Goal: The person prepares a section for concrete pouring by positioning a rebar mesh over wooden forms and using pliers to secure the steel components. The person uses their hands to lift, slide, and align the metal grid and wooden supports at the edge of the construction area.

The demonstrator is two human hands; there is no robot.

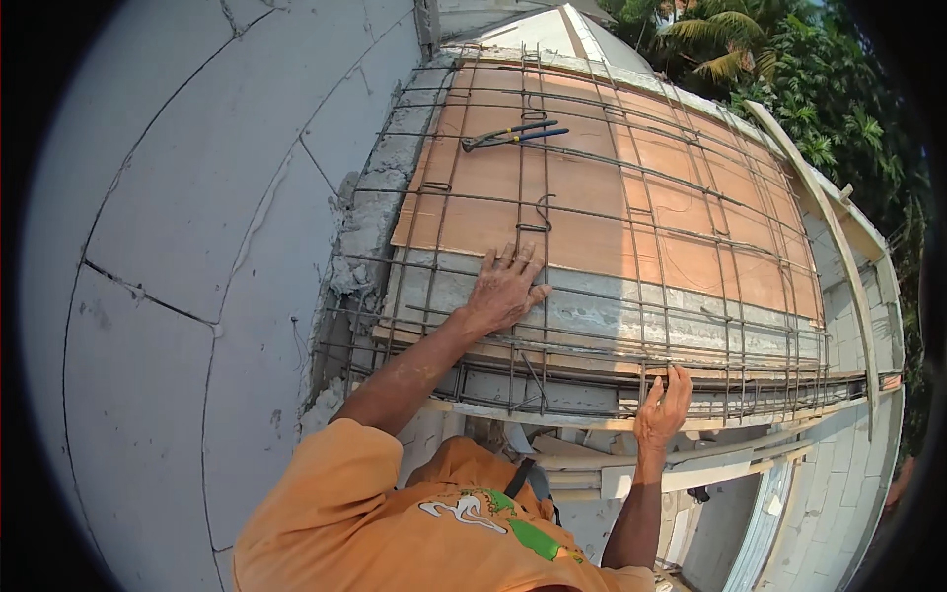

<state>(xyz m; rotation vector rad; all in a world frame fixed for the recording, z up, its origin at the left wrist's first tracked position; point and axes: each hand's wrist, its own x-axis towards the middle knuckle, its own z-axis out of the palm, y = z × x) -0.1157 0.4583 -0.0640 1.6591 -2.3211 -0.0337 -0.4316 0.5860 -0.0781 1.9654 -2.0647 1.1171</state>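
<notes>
My left hand (501, 288) rests with spread fingers on the steel rebar grid (545, 205), near the lower edge of the plywood sheet (582, 148) and over a grey concrete strip (582, 299). My right hand (661, 409) is at the front edge of the grid, its fingers extended and slightly bent, touching the bars or board edge. A pair of pincers (508, 136) with blue and yellow handles lies on the upper part of the grid, beyond both hands.
A grey block wall (168, 247) fills the left, beside a rough concrete ledge (360, 237). A long timber strip (834, 222) leans along the right side. Trees (809, 79) stand behind. Planks (592, 474) and scrap wood are below the front edge.
</notes>
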